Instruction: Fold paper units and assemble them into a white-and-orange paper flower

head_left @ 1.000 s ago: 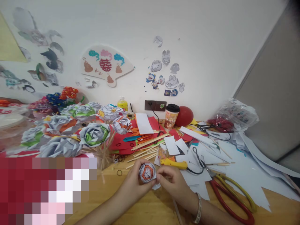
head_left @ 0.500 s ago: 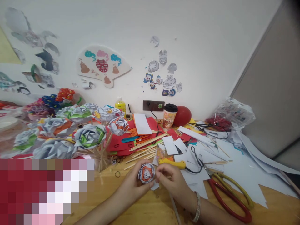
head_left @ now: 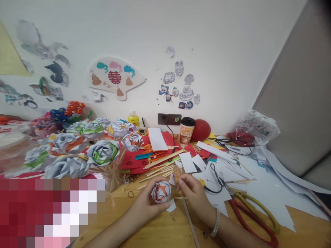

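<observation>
A small round paper flower (head_left: 161, 192), white-grey with an orange ring inside, sits in my left hand (head_left: 149, 203), whose fingers and thumb wrap round its edge. Just right of it, my right hand (head_left: 192, 193) is closed in a pinch, apart from the flower; what its fingertips hold is too small to make out. Behind the right hand lies a yellow glue gun (head_left: 202, 183) with a black cord, mostly hidden. A small white paper piece (head_left: 171, 206) lies below the flower, and a thin pale strip (head_left: 190, 220) runs under the right hand.
Large scissors (head_left: 252, 215) with red and yellow handles lie at the right. Finished paper flowers (head_left: 103, 152) stand at the left. Wooden sticks (head_left: 162, 160), red paper and white sheets (head_left: 263, 193) cover the middle and right. A lidded cup (head_left: 186, 131) and red balloon (head_left: 201, 130) stand behind.
My right hand has moved right, away from the flower, and now covers most of the glue gun. The flower stays in my left hand, turned slightly. The view has shifted a little.
</observation>
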A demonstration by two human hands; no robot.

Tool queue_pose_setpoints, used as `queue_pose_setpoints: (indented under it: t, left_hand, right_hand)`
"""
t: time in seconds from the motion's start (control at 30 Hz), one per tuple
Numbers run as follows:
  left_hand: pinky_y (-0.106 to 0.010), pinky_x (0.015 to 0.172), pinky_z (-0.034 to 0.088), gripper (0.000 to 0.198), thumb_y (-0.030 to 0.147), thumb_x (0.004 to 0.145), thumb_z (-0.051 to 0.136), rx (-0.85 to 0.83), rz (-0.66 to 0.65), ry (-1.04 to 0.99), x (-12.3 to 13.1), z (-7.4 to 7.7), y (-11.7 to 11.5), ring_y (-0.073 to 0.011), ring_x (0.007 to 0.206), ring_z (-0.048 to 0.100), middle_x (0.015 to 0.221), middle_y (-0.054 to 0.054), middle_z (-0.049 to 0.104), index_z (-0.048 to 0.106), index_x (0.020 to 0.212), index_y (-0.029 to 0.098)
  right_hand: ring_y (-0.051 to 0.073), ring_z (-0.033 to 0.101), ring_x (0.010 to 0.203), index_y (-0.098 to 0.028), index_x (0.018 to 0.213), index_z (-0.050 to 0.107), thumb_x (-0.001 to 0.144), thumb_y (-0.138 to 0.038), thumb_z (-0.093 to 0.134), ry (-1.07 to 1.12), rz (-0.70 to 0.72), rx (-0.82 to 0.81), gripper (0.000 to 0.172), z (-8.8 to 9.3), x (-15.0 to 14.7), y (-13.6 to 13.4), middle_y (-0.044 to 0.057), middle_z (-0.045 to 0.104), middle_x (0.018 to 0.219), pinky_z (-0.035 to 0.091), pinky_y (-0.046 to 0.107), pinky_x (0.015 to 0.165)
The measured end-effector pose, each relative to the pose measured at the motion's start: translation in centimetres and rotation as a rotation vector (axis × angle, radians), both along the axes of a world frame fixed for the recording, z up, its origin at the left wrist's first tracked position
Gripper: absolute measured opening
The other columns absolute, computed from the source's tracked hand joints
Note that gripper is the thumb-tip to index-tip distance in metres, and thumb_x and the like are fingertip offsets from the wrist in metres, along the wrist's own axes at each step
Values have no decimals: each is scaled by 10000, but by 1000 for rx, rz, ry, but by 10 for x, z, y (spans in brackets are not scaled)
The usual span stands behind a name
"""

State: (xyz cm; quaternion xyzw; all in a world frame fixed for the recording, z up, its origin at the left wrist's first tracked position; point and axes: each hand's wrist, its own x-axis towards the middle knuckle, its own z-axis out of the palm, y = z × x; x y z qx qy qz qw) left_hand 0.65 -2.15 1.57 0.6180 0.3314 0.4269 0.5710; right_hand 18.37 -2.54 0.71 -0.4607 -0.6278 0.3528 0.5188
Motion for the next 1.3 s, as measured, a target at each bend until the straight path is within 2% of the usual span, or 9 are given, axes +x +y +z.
queue_pose_setpoints:
  t: [0.17, 0.33, 0.5, 0.7, 0.83, 0.93, 1.03, 1.13, 1.3]
  left_hand:
    - [-316, 810, 468, 553, 226, 590, 721, 27, -4, 7, -2, -6, 9, -227, 970, 565, 1113, -79, 565, 495, 1094, 205]
    - [-343, 862, 453, 517, 246, 654, 672, 260, 100, 163, 2, -18, 13, -229, 999, 558, 1090, -93, 594, 489, 1134, 185]
    - [-384, 926, 409, 524, 184, 612, 678, 435, 196, 372, 3, -15, 11, -254, 1054, 532, 1147, -104, 577, 520, 1113, 193]
    - [-333, 817, 464, 339, 278, 629, 682, 522, 153, 427, -1, -11, 17, -226, 907, 593, 969, -66, 663, 603, 947, 192]
    - [-311, 761, 468, 170, 201, 638, 600, 535, 247, 464, -4, -4, 17, -208, 803, 603, 840, -49, 676, 638, 803, 181]
    - [-311, 807, 445, 191, 158, 615, 559, 495, 293, 434, -6, 1, 16, -208, 827, 604, 844, -44, 682, 654, 778, 185]
    - [-290, 730, 459, 156, 153, 598, 532, 447, 321, 414, -10, 3, 19, -198, 744, 606, 749, -30, 672, 641, 706, 176]
    - [-265, 617, 454, 90, 164, 589, 518, 419, 346, 415, -14, 3, 24, -175, 621, 575, 627, -7, 621, 598, 629, 166]
    - [-250, 579, 436, 84, 236, 599, 535, 381, 369, 400, -17, 3, 29, -162, 589, 549, 577, 13, 581, 573, 619, 164]
  right_hand:
    - [161, 534, 703, -180, 799, 557, 815, -326, 494, -30, 1, 28, 159, 0, 2, 1, 14, 565, 726, 422, 268, 656]
    - [165, 556, 752, -199, 953, 575, 756, -217, 566, -120, 108, 74, 198, -4, -8, -4, 19, 603, 816, 432, 281, 699]
    - [157, 561, 733, -196, 942, 555, 791, -235, 533, -23, 175, 44, 158, -12, -17, -4, 14, 581, 788, 446, 270, 664]
    - [141, 555, 733, -191, 874, 564, 826, -292, 490, 0, 287, 55, 134, -6, -10, 1, 7, 575, 785, 441, 262, 675]
    - [132, 558, 648, -167, 837, 575, 822, -336, 476, -9, 238, 69, 196, 12, 2, 16, -4, 578, 669, 443, 257, 630]
    - [125, 553, 573, -153, 788, 556, 806, -365, 469, -3, 115, 67, 230, 20, 10, 33, -5, 576, 617, 438, 245, 571]
    - [123, 538, 513, -150, 826, 537, 816, -367, 418, -8, -2, 85, 247, 16, 15, 44, -12, 563, 601, 426, 240, 510]
    - [143, 560, 578, -145, 854, 548, 835, -322, 371, -71, -100, 116, 250, 6, 19, 44, 3, 574, 631, 439, 261, 559]
    - [170, 568, 724, -168, 801, 628, 776, -243, 500, -339, 3, 181, 150, 1, 23, 28, 30, 636, 745, 425, 291, 684]
